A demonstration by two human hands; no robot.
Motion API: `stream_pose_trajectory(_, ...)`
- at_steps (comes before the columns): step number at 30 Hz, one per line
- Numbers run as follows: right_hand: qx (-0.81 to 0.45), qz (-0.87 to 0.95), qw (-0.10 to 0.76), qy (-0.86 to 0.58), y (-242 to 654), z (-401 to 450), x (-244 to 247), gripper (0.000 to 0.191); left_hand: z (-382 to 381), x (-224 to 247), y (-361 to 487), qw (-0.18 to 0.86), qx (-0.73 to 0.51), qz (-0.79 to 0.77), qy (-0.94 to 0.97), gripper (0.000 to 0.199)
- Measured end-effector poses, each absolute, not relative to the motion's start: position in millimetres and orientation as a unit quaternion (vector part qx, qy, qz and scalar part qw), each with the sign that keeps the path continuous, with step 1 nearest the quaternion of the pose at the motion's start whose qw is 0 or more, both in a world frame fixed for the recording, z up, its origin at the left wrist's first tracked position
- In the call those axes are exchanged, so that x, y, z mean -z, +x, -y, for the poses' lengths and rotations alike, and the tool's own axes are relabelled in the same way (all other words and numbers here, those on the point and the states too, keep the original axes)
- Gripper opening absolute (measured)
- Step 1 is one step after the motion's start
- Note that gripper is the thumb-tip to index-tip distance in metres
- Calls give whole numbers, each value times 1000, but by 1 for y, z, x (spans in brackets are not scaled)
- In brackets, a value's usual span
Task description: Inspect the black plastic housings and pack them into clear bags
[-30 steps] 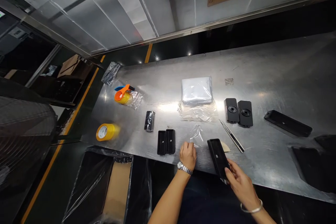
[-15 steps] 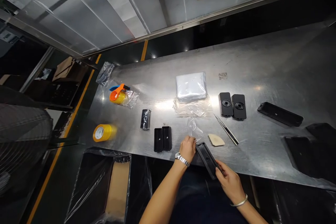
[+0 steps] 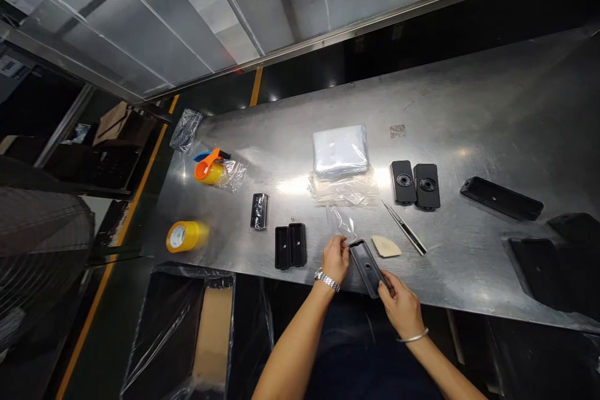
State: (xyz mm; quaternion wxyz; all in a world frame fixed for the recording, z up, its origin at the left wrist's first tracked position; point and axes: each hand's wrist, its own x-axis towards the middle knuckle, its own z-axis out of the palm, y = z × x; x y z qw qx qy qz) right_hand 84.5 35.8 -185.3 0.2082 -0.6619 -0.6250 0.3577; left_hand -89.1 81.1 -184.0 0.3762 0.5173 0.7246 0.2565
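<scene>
My right hand [image 3: 402, 305] grips the lower end of a black plastic case half [image 3: 367, 267], its hollow side facing up and its far end near my left fingers. With fingertips pinched, my left hand [image 3: 335, 260] holds the near edge of a clear plastic bag [image 3: 341, 220] lying on the metal table. Right of the case lies a cream wedge-shaped pad [image 3: 387, 246], and beyond it tweezers [image 3: 404, 228]. Two open black case halves [image 3: 290, 246] stand side by side to the left. A stack of clear bags [image 3: 340, 150] lies farther back.
Two black units with round dials [image 3: 415, 185] sit right of the bag stack. Another hollow black case [image 3: 502, 198] and dark trays [image 3: 539, 272] lie at the right. At the left are a wrapped black piece [image 3: 259, 211], a yellow tape roll [image 3: 184, 237] and an orange tape dispenser [image 3: 209, 169].
My right hand has moved up and left, bringing the black case closer to my left hand and the bag. The left hand has shifted slightly upward, still at the bag's edge.
</scene>
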Motion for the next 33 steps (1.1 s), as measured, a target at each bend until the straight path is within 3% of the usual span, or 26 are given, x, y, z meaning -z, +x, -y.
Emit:
stream_pose_trajectory(10,-336,644,216,-653,76,-38,199,31,-76,205,-82,446,-374,-745,326,23)
stream_pose_trajectory(23,-371,636,236,-634,75,-45,190,36,-82,202,-73,412,-404,-797,177,17)
stream_pose_trajectory(33,-371,624,264,-636,67,-46,178,39,-86,180,-62,514,-505,-693,36,28)
